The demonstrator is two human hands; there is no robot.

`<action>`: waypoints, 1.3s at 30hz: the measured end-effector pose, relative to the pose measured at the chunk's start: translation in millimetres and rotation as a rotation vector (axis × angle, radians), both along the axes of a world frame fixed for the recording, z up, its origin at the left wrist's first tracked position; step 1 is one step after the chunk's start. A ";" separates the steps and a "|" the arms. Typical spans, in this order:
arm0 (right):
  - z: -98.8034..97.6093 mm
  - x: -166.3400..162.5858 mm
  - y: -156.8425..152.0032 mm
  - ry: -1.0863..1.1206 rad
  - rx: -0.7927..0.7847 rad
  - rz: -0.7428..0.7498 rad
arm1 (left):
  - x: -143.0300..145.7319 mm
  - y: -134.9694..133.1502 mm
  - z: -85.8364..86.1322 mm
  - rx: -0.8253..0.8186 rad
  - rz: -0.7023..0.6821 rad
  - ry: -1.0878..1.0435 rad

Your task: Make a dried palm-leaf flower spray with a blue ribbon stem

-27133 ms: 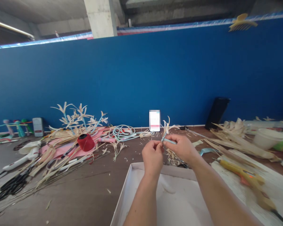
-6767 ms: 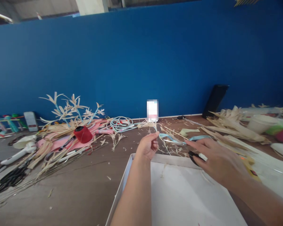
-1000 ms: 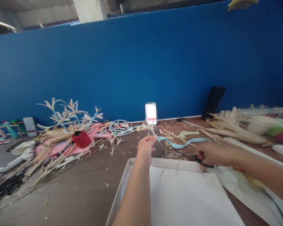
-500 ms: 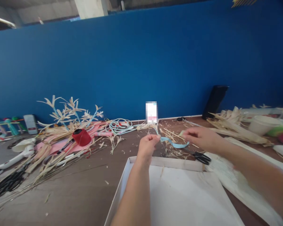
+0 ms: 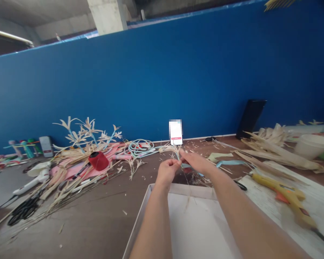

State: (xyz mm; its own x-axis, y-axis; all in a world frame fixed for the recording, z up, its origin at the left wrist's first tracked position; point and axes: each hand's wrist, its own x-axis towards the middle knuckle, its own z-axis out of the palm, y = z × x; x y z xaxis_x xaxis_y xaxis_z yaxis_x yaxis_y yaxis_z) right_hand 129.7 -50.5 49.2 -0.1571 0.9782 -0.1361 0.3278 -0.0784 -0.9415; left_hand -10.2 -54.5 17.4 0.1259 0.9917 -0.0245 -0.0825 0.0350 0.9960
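My left hand is closed in a pinch on a small straw flower stem above the far rim of a white box lid. My right hand meets it from the right, fingers pinched at the same stem where a light blue ribbon starts. The ribbon trails right across the table. Black scissors lie on the table just right of my right forearm, partly hidden by it.
A yellow glue gun lies at the right on white paper. Dried husks and a white bowl sit far right. Left are a red thread spool, straw flowers, a coiled cord, other black scissors. A phone leans on the blue wall.
My right hand has left the scissors on the table and come back left to the stem held by my left hand. The ribbon now lies slack on the table.
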 end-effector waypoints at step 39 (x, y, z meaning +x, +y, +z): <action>-13.1 15.4 -11.8 0.113 0.050 0.045 | 1.9 -4.0 5.0 0.111 0.081 0.127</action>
State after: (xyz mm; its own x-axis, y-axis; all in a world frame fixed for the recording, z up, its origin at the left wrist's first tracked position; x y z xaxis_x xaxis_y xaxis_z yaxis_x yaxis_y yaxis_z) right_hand 145.0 -62.3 36.1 -0.2130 0.9748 -0.0661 0.2212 -0.0178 -0.9751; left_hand -8.3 -58.6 22.4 0.0485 0.9960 0.0746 0.0456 -0.0768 0.9960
